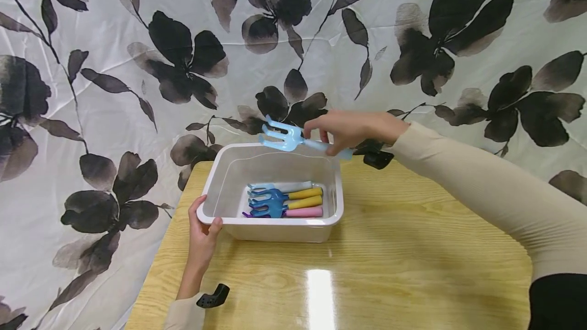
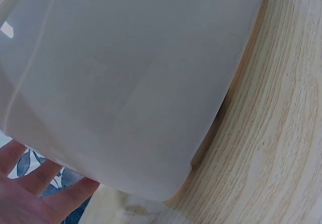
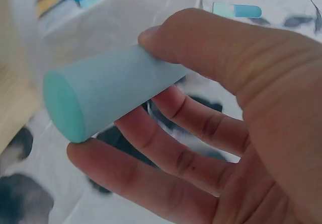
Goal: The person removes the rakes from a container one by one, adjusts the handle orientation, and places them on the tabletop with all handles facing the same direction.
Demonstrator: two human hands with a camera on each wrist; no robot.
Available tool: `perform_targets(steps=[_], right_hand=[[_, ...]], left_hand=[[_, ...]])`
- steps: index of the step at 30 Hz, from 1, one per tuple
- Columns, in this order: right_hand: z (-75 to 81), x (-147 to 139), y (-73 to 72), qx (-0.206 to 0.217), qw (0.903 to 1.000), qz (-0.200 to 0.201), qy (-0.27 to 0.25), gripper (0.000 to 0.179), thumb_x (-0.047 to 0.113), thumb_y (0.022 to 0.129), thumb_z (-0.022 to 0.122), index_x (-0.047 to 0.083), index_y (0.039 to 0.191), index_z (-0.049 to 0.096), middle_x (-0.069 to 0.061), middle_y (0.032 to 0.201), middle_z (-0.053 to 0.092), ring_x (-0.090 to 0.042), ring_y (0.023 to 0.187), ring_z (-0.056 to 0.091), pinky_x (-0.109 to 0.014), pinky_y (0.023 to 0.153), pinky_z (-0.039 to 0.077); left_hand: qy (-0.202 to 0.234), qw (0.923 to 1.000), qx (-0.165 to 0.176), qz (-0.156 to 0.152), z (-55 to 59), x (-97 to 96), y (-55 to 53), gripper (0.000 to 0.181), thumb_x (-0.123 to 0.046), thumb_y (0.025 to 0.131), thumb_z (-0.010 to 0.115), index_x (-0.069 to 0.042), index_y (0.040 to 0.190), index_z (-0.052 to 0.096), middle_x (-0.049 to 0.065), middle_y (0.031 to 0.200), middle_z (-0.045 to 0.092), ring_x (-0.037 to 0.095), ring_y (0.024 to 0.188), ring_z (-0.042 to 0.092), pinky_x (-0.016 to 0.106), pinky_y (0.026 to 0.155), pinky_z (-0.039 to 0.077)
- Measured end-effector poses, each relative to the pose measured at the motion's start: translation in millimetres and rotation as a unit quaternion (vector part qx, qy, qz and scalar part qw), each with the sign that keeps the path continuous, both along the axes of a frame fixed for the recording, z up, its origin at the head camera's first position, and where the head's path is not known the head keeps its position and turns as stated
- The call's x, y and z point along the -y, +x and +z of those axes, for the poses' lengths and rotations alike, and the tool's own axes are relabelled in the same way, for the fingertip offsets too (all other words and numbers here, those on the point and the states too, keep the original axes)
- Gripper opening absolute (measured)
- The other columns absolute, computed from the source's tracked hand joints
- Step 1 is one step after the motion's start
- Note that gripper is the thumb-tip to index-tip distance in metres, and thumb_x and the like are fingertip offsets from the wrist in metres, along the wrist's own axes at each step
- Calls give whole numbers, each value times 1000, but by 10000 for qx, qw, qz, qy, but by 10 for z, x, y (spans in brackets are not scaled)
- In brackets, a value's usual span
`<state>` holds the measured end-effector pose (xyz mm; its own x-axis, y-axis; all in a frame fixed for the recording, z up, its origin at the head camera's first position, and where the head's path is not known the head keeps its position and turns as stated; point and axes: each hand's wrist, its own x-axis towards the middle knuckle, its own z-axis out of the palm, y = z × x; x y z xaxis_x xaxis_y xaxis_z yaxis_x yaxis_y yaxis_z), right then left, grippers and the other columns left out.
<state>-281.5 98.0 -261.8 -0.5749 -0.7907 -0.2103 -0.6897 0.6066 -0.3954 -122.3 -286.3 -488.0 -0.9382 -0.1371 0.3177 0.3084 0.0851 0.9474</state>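
Note:
My right hand [image 1: 350, 129] pinches a light blue toy garden fork [image 1: 286, 137] by its handle, thumb on one side and fingers on the other. The fork is above the far right part of a white plastic bin [image 1: 279, 222], its prongs pointing left. In the right wrist view the pale blue handle [image 3: 115, 83] shows its round end. My left hand [image 1: 202, 243] grips the bin at its left front corner, thumb at the front rim and fingers along the left side. Inside the bin lie several more forks [image 1: 272, 202], side by side, with yellow, pink and pale blue handles.
The bin stands on a wooden table [image 1: 390, 248], near its far left edge. Behind the table hangs a white cloth [image 1: 344, 65] with dark flowers, close to the fork and right hand.

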Motion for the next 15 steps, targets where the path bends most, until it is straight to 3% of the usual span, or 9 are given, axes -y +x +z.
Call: perform_targets(steps=[7, 15], right_hand=[[-23, -729, 54, 267, 9935, -972, -526, 53, 1, 88, 76, 11, 135, 54, -14, 105, 63, -24, 73, 67, -36, 60, 57], [-322, -1612, 216, 441, 9734, -2132, -716, 56, 8, 89, 78, 13, 138, 51, -14, 108, 65, -26, 84, 72, -40, 55, 59]], left_hand=[[-29, 10000, -18, 14, -15, -9, -6, 66, 3, 99, 54, -10, 157, 26, 6, 150, 35, 38, 126, 43, 17, 95, 49], [-68, 9998, 165, 129, 8, -34, 47, 65, 3, 100, 52, -12, 157, 26, 2, 153, 30, 29, 128, 41, 15, 95, 48]])
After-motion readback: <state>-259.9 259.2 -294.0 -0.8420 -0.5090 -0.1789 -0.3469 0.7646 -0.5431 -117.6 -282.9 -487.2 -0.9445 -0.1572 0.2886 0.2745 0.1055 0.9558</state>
